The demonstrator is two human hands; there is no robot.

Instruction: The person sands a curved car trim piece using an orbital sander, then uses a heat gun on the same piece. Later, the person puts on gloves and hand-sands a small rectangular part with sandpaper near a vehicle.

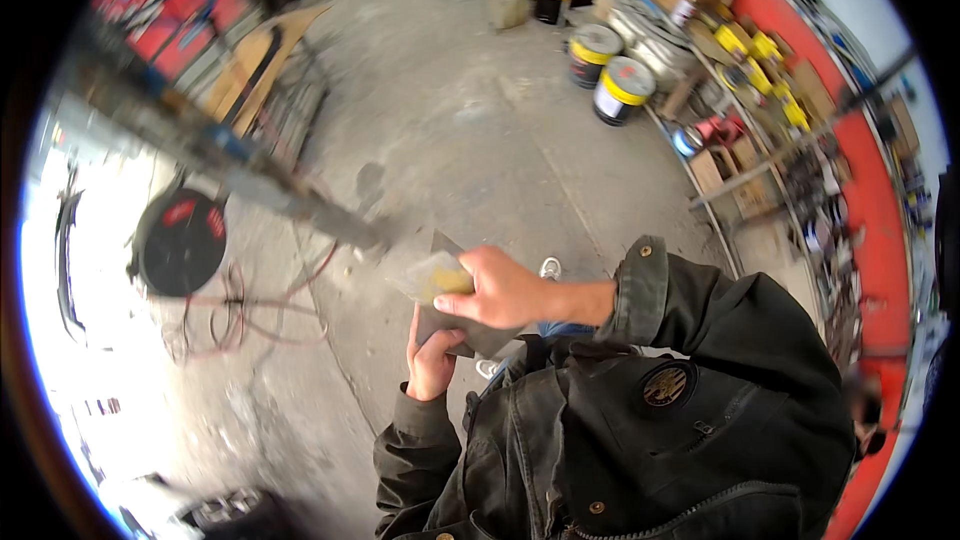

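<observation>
From where I stand, I see two hands close together in front of a dark green jacket [560, 430]. The left hand [431, 365] is bent around the low edge of a grey flat sheet [492, 338], with its thumb on top. The right hand [503, 290] is pinched on a pale flat piece [410, 280], just above the sheet. A yellow patch [452, 282] shows on that piece by the fingers; it is blurry, so it could be some soft paste. Both flat things are over the grey floor [500, 160]. A tall metal pole [240, 168] is near them. Black and yellow tubs [625, 90] sit by a full shelf [745, 178]. A red hose [240, 302] lies in loops by a round black thing [180, 250].
</observation>
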